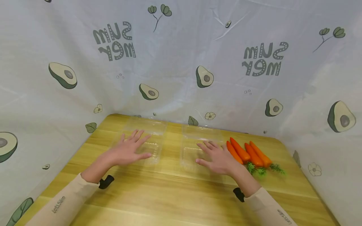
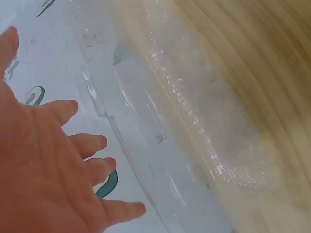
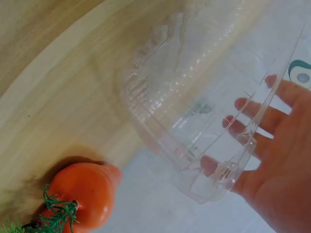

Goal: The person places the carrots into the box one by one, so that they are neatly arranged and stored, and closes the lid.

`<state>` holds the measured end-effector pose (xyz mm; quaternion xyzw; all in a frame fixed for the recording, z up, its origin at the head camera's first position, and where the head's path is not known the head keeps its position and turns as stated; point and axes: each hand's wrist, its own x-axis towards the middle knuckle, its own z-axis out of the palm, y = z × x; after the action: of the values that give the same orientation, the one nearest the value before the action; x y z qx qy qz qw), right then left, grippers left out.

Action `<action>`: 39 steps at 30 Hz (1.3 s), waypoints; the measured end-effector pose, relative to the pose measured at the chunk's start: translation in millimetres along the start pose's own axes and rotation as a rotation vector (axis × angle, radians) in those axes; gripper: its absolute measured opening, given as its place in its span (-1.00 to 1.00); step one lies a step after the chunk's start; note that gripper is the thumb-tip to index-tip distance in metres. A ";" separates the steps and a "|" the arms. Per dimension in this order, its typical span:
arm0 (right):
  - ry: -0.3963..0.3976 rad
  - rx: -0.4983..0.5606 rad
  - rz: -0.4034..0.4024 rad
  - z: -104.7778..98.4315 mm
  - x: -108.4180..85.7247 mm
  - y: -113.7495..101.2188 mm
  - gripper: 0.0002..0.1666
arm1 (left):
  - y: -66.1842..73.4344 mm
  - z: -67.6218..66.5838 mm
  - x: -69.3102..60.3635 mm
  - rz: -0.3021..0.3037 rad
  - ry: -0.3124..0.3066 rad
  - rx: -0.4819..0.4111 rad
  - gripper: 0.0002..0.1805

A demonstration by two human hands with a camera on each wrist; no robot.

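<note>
My left hand [image 1: 127, 152] is spread with straight fingers over a clear plastic container [image 1: 154, 149]; in the left wrist view the hand [image 2: 53, 165] is beside the clear container [image 2: 199, 97], gripping nothing. Over a second clear container [image 1: 188, 153], my right hand [image 1: 220, 158] is also spread. The right wrist view shows the fingers of that hand [image 3: 277, 141] partly through the clear plastic [image 3: 160, 97]; whether they touch it, I cannot tell. Several orange carrots [image 1: 254, 157] with green tops lie just right of my right hand, and one carrot [image 3: 87, 191] shows large in the right wrist view.
The wooden table [image 1: 158, 197] has a rounded back edge. A pale curtain [image 1: 175, 56] printed with avocados, flowers and mirrored lettering hangs behind the table and along both sides. The two containers stand side by side near the back, with a gap between them.
</note>
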<state>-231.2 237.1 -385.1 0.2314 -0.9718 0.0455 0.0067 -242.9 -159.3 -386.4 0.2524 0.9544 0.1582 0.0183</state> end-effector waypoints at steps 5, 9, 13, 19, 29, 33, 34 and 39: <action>0.100 -0.021 -0.014 -3.9 0.8 1.1 -0.24 | -9.3 -7.0 -3.7 -0.014 0.124 -0.030 -0.15; 0.135 0.000 0.012 -4.9 -0.6 5.3 -0.33 | -20.5 -9.0 -7.7 -0.030 0.191 -0.034 -0.30; 0.151 0.021 0.044 -6.8 -2.9 8.0 -0.38 | -31.2 -9.7 -12.2 -0.060 0.227 -0.010 -0.36; 0.178 0.040 0.053 -11.4 -8.2 10.2 -0.41 | -41.3 -10.6 -19.4 -0.107 0.224 0.002 -0.36; 0.169 0.073 0.095 -16.6 -14.4 20.0 -0.35 | -63.7 -13.4 -31.0 -0.143 0.227 -0.020 -0.40; 0.165 0.068 0.105 -15.6 -16.4 23.6 -0.34 | -69.9 -14.1 -33.5 -0.165 0.207 -0.030 -0.38; 0.167 0.069 0.104 -15.2 -16.9 24.4 -0.35 | -70.6 -14.2 -34.0 -0.168 0.203 -0.033 -0.37; 0.182 0.085 0.100 -15.1 -19.5 26.6 -0.38 | -75.8 -11.6 -38.2 -0.181 0.179 -0.053 -0.33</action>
<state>-225.9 270.9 -372.9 0.1778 -0.9747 0.1075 0.0827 -247.0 -243.7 -400.7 0.1494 0.9666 0.2029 -0.0463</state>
